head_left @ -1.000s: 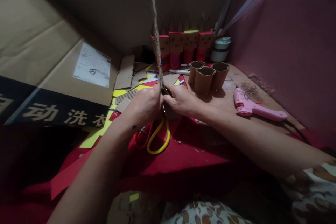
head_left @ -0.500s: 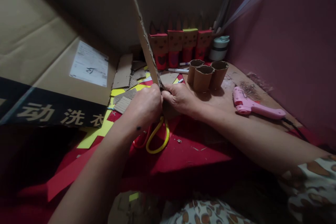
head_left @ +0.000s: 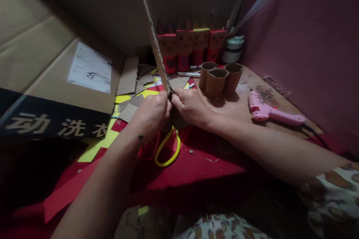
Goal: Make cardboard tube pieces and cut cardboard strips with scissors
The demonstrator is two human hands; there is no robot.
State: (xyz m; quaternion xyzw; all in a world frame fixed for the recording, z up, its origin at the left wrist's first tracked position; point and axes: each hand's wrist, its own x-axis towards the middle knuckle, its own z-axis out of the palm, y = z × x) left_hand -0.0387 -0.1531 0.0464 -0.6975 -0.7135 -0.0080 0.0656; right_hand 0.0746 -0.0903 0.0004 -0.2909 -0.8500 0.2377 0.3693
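Observation:
A piece of cardboard (head_left: 157,50) stands on edge between my hands, its ragged corrugated edge facing me. My left hand (head_left: 155,110) is closed on its lower end from the left. From the right, my right hand (head_left: 190,106) pinches the same end, thumb and fingers pressed together. The two fists nearly touch, and the part of the cardboard inside them is hidden. Just below them lies a pair of scissors (head_left: 168,164) with a yellow and a red handle loop; the blades are out of sight under my hands.
Three cardboard tubes (head_left: 215,84) stand behind my right hand, with a pink glue gun (head_left: 276,112) farther right. Box-headed cardboard figures (head_left: 185,43) and a lidded jar (head_left: 232,49) line the back. A large cardboard box (head_left: 53,93) fills the left; paper and cardboard scraps (head_left: 127,76) lie beside it.
The view has shifted slightly, and the top of the cardboard sits a little lower. Both hands keep their grip on it, close together.

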